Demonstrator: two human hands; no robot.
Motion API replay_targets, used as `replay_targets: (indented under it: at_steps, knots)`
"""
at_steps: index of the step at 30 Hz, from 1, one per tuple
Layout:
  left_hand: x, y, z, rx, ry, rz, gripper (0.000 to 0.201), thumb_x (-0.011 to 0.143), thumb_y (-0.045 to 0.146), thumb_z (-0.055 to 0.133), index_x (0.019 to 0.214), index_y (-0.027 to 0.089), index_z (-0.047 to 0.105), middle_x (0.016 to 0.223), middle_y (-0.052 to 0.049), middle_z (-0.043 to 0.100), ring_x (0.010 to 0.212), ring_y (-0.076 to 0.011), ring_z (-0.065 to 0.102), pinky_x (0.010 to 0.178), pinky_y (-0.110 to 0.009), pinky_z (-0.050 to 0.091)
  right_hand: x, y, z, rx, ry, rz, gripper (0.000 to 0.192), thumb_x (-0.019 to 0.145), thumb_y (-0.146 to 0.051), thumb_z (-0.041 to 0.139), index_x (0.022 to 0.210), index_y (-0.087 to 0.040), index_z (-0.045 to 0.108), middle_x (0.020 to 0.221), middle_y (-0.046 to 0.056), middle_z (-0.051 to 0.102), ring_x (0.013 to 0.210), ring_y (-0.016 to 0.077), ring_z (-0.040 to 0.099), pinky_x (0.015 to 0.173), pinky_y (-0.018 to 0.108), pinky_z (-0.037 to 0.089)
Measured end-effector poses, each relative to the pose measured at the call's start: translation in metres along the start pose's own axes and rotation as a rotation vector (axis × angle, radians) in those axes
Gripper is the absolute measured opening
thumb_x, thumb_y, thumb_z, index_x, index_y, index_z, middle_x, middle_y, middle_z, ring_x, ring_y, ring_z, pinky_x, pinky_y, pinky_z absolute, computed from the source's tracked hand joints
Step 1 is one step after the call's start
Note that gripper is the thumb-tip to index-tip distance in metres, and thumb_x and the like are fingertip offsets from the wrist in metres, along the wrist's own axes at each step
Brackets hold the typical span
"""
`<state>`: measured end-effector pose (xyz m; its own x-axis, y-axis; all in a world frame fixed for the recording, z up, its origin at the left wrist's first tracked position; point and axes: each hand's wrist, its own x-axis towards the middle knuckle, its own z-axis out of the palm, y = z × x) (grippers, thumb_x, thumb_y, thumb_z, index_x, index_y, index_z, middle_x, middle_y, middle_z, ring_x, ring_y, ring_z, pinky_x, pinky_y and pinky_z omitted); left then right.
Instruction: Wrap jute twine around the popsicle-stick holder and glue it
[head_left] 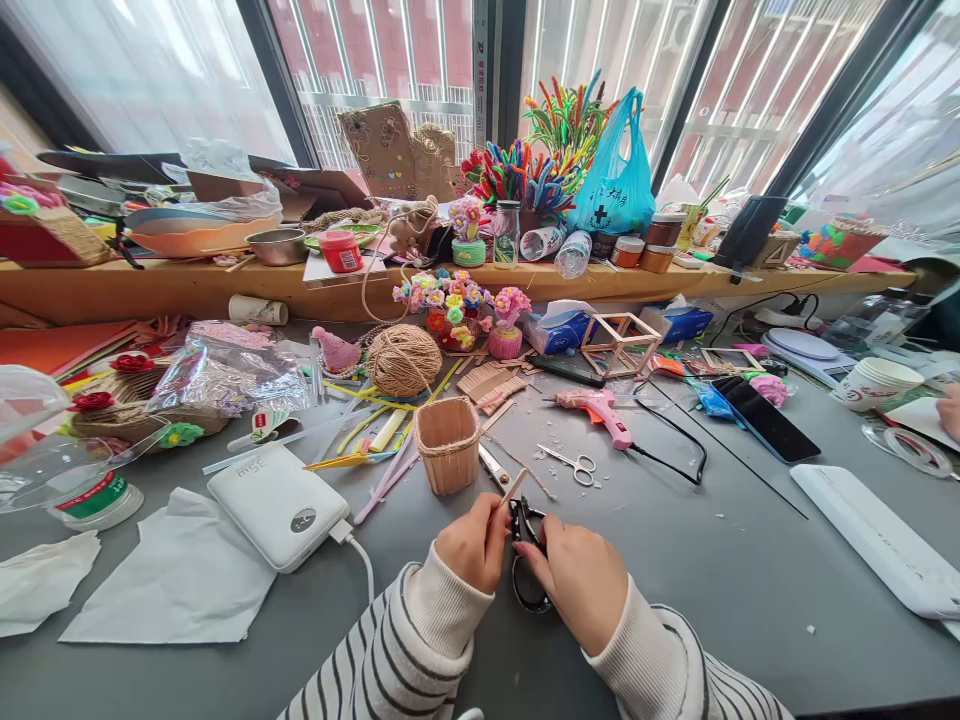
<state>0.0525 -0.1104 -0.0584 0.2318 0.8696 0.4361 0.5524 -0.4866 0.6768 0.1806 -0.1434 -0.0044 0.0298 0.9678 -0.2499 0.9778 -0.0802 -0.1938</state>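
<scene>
Pinched in the fingers of my left hand is a small flat wooden stick, tilted up to the right. My right hand is closed on black-handled scissors, whose blades point away and to the left, beside the stick. Whether the blades touch the stick I cannot tell. Just beyond my left hand stands a small wooden basket with twine around its rim. A piece of twine lies past the scissors, and small white-handled scissors rest further right.
A pink glue gun lies beyond, its black cable curving right. A white power bank with a cable is at left, near white tissue. A twine ball, wooden frame and phone lie further back.
</scene>
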Motion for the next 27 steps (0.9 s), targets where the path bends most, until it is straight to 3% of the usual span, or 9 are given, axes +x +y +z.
replay_targets:
  at_steps: [3,6,11,14,15,18,20,24,27]
  knots:
    - [0.002,0.002,-0.001,-0.091,-0.005,-0.115,0.020,0.089,0.032,0.034,0.081,0.021,0.049,0.077,-0.001,0.071,0.062,-0.0128,0.068,0.055,-0.020,0.050,-0.002,0.001,-0.004,0.040,-0.012,-0.086,0.016,0.080,-0.022,0.051,0.093,-0.014,0.057,0.091,0.012,0.066,0.089,0.0262,0.063,0.072,0.033,0.047]
    - [0.004,0.003,-0.002,-0.149,-0.004,-0.178,0.019,0.088,0.034,0.035,0.081,0.022,0.049,0.079,-0.001,0.072,0.065,-0.0134,0.069,0.057,-0.020,0.051,-0.001,-0.003,-0.007,0.052,-0.061,-0.069,0.024,0.073,-0.015,0.052,0.097,-0.013,0.055,0.099,0.012,0.063,0.088,0.0267,0.063,0.070,0.032,0.046]
    - [0.008,0.002,-0.003,-0.131,-0.037,-0.126,0.022,0.089,0.035,0.033,0.080,0.022,0.050,0.079,-0.001,0.071,0.068,-0.0145,0.068,0.060,-0.022,0.050,0.011,-0.006,-0.006,0.162,-0.054,0.007,0.022,0.068,-0.021,0.052,0.088,-0.012,0.054,0.086,0.014,0.064,0.079,0.0306,0.063,0.062,0.033,0.041]
    - [0.014,-0.004,-0.007,-0.013,-0.018,-0.050,0.027,0.088,0.035,0.031,0.082,0.021,0.053,0.074,-0.003,0.069,0.066,-0.0169,0.066,0.061,-0.027,0.049,0.023,0.009,-0.001,0.478,-0.039,-0.023,0.012,0.061,-0.023,0.055,0.066,-0.017,0.047,0.066,0.007,0.059,0.071,0.0269,0.061,0.060,0.032,0.039]
    - [0.017,-0.007,-0.009,0.017,0.000,-0.050,0.027,0.088,0.035,0.031,0.083,0.021,0.054,0.073,-0.004,0.068,0.065,-0.0174,0.065,0.061,-0.028,0.048,0.027,0.016,0.001,0.684,-0.087,-0.031,0.016,0.058,-0.023,0.058,0.061,-0.018,0.042,0.060,0.003,0.055,0.068,0.0238,0.060,0.059,0.031,0.039]
    - [0.024,-0.018,-0.016,-0.002,0.067,-0.152,0.024,0.086,0.034,0.034,0.078,0.021,0.053,0.080,-0.004,0.070,0.068,-0.0179,0.064,0.064,-0.029,0.048,0.035,0.038,0.004,0.882,-0.257,-0.059,0.023,0.064,-0.038,0.052,0.064,-0.020,0.039,0.052,-0.002,0.052,0.048,0.0138,0.054,0.050,0.028,0.043]
    - [0.028,-0.024,-0.021,-0.052,0.106,-0.233,0.022,0.083,0.035,0.039,0.073,0.021,0.052,0.085,-0.006,0.071,0.069,-0.0190,0.064,0.065,-0.031,0.048,0.036,0.050,0.006,0.974,-0.315,-0.074,0.032,0.067,-0.050,0.049,0.070,-0.020,0.039,0.059,0.000,0.058,0.050,0.0126,0.058,0.053,0.029,0.048]
    - [0.033,-0.026,-0.028,-0.173,0.152,-0.280,0.025,0.082,0.040,0.040,0.073,0.019,0.052,0.083,-0.009,0.070,0.073,-0.0189,0.064,0.066,-0.031,0.049,0.031,0.063,0.006,1.250,-0.336,-0.147,0.047,0.058,-0.057,0.064,0.076,-0.018,0.044,0.088,0.012,0.066,0.079,0.0195,0.066,0.074,0.036,0.051]
    - [0.036,-0.015,-0.028,-0.515,0.145,-0.365,0.028,0.081,0.045,0.044,0.074,0.018,0.049,0.061,-0.003,0.065,0.050,-0.0129,0.058,0.047,-0.023,0.044,0.030,0.066,0.004,1.371,-0.281,-0.247,0.046,0.059,-0.053,0.069,0.080,-0.017,0.048,0.102,0.016,0.065,0.094,0.0231,0.064,0.085,0.042,0.048]
